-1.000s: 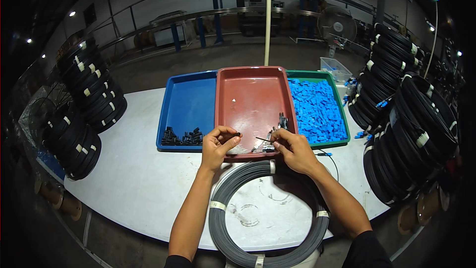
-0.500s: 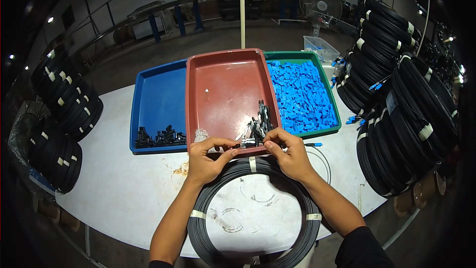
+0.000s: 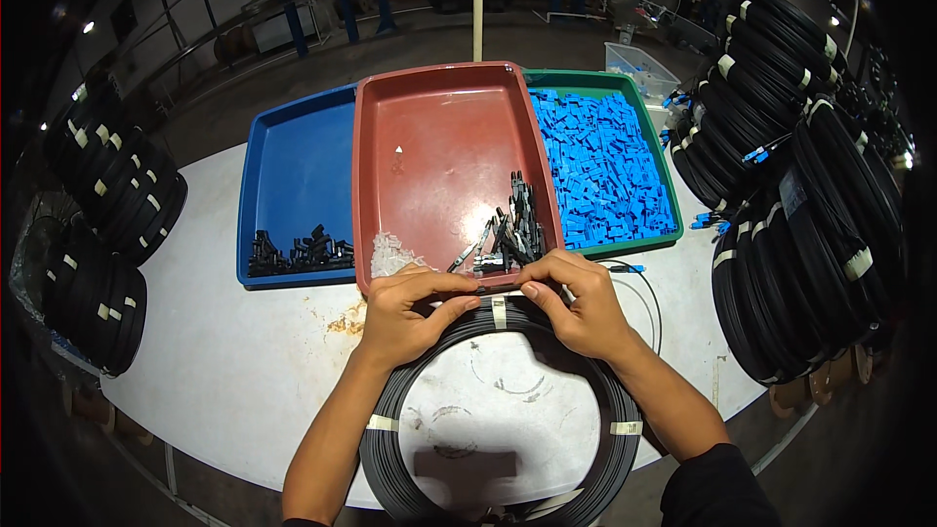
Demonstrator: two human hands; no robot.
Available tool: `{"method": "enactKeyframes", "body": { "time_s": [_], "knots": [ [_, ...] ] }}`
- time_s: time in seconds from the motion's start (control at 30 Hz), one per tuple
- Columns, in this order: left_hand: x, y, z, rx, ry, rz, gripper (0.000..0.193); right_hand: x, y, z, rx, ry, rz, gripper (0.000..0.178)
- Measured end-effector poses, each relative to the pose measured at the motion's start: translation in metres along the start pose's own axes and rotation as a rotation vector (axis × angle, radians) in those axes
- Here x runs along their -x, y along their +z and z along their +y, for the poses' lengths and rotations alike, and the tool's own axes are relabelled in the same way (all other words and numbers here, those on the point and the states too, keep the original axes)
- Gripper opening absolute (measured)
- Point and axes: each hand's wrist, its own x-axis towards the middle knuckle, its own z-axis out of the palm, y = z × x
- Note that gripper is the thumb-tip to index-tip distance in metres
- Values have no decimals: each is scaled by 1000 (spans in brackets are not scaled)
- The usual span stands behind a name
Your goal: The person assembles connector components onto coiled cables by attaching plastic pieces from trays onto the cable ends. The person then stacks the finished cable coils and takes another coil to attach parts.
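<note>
My left hand [image 3: 413, 315] and my right hand [image 3: 584, 304] face each other over the front rim of the red tray [image 3: 444, 127], thumbs and forefingers pinched. A thin dark piece seems to run between the fingertips, but it is too small to name. Below them a coil of black cable [image 3: 379, 464] lies on the table, bound with pale tape. Black and silver connector parts [image 3: 522, 224] are piled in the red tray's near right corner, beyond my right hand. Small clear-white pieces [image 3: 390, 254] lie in its near left corner, beyond my left hand.
The blue tray [image 3: 298, 156] on the left holds black parts [image 3: 303, 252]; the green tray [image 3: 659, 166] on the right holds many blue connectors [image 3: 600, 171]. Stacked black cable coils [image 3: 795, 273] flank the white table [image 3: 215, 361] on both sides. A blue-tipped cable end [image 3: 627, 268] lies beside my right hand.
The trays sit higher in the picture and the view has shifted slightly. My hands remain pinched, with the left fingertips a little closer to the right. More of the clear-white pieces shows.
</note>
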Motion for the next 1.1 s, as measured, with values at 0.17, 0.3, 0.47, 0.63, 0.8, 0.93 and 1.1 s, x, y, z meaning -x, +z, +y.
{"method": "enactKeyframes", "body": {
  "time_s": [0.17, 0.3, 0.47, 0.63, 0.8, 0.93, 1.1],
  "knots": [
    [-2, -1, -5, -45, 111, -12, 18, -1, -1, -4, 51, -28, -29, 7],
    [-2, -1, -6, -50, 132, -34, 18, -1, -2, -5, 96, -20, -55, 6],
    [0, -1, -4, -73, 81, -24, 17, -1, -1, -5, 138, -97, -52, 6],
    [0, -2, -1, -95, 57, -54, 17, 2, 1, -1, 211, -176, -48, 8],
    [-1, -1, -1, -82, 136, -116, 16, 2, 0, -4, 215, -193, -70, 9],
    [-1, -4, 3, -128, 154, -149, 17, 0, 1, -7, 229, -226, -102, 10],
    [-3, 0, 0, -124, 264, -162, 23, 2, 1, -6, 237, -250, -109, 10]
  ]
}}
